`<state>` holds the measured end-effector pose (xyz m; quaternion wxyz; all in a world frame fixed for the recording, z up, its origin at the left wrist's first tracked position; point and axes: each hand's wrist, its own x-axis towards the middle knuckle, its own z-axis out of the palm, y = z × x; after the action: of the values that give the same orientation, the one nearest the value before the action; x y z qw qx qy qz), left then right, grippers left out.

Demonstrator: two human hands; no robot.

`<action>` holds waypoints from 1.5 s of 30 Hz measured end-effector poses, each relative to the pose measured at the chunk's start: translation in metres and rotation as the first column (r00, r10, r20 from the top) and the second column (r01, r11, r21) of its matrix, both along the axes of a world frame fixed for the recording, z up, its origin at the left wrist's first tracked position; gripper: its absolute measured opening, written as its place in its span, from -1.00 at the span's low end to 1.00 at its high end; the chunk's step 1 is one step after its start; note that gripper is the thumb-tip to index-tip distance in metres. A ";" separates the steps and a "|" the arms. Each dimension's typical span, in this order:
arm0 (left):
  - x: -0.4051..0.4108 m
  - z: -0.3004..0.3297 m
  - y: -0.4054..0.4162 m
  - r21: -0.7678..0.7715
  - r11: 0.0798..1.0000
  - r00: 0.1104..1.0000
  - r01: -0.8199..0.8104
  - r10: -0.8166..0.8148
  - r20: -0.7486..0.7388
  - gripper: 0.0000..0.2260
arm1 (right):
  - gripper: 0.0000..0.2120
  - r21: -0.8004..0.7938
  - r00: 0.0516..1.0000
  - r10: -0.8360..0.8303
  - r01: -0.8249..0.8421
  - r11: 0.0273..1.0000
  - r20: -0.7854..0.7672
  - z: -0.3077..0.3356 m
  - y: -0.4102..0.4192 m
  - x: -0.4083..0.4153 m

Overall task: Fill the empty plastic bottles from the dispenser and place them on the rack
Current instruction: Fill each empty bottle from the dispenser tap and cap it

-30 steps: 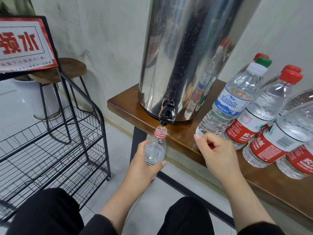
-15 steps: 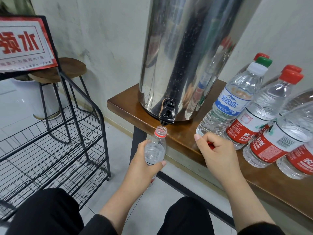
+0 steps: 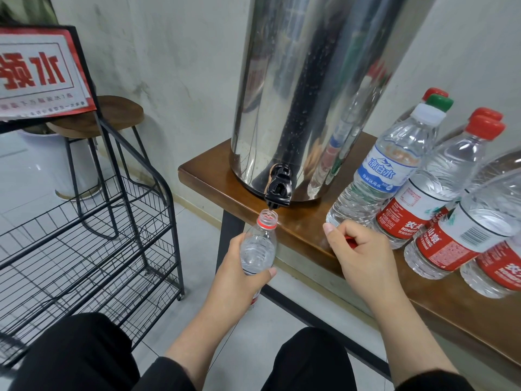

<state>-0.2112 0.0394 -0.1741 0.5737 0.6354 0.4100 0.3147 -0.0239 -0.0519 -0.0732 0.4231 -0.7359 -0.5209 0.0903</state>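
My left hand (image 3: pixel 239 275) grips a small clear plastic bottle (image 3: pixel 258 246) with a red neck ring, held upright with its open mouth right under the black tap (image 3: pixel 277 190) of the steel dispenser (image 3: pixel 304 88). Water stands in the bottle and a thin stream shows at the mouth. My right hand (image 3: pixel 363 255) rests on the table edge, fingers curled round a red cap (image 3: pixel 350 241). The black wire rack (image 3: pixel 84 249) stands to the left.
Several capped bottles (image 3: pixel 392 167) with red, blue and white labels crowd the right of the brown table (image 3: pixel 214 176). A red-and-white sign (image 3: pixel 39 74) tops the rack. A round stool (image 3: pixel 112 114) and a white pot stand behind it. My knees fill the bottom.
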 end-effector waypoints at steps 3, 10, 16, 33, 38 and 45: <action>0.000 0.000 0.000 -0.003 1.000 1.000 0.000 0.000 0.004 -0.36 | -0.61 -0.009 1.000 -0.009 0.009 1.000 -0.005 0.000 0.001 0.000; 0.000 -0.002 0.000 -0.013 1.000 1.000 -0.003 0.003 0.017 -0.37 | -0.60 -0.007 1.000 -0.005 0.005 1.000 -0.014 0.000 0.000 0.000; 0.000 -0.001 -0.001 -0.011 1.000 1.000 0.001 -0.001 0.024 -0.39 | -0.61 -0.007 1.000 -0.006 0.006 1.000 -0.012 0.000 0.001 0.000; -0.001 0.002 -0.002 -0.004 1.000 1.000 0.008 -0.008 0.016 -0.37 | -0.61 -0.002 1.000 -0.008 0.008 1.000 -0.007 0.000 0.000 0.000; -0.001 0.002 -0.002 -0.008 1.000 1.000 0.006 -0.006 0.013 -0.38 | -0.61 -0.001 1.000 -0.005 0.005 1.000 -0.002 -0.001 0.000 0.000; -0.001 0.002 -0.001 -0.004 1.000 1.000 0.006 -0.006 0.016 -0.39 | -0.61 0.007 1.000 -0.002 0.002 1.000 0.003 -0.002 0.001 0.001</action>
<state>-0.2125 0.0380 -0.1724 0.5791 0.6330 0.4041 0.3171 -0.0229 -0.0514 -0.0748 0.4251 -0.7349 -0.5212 0.0869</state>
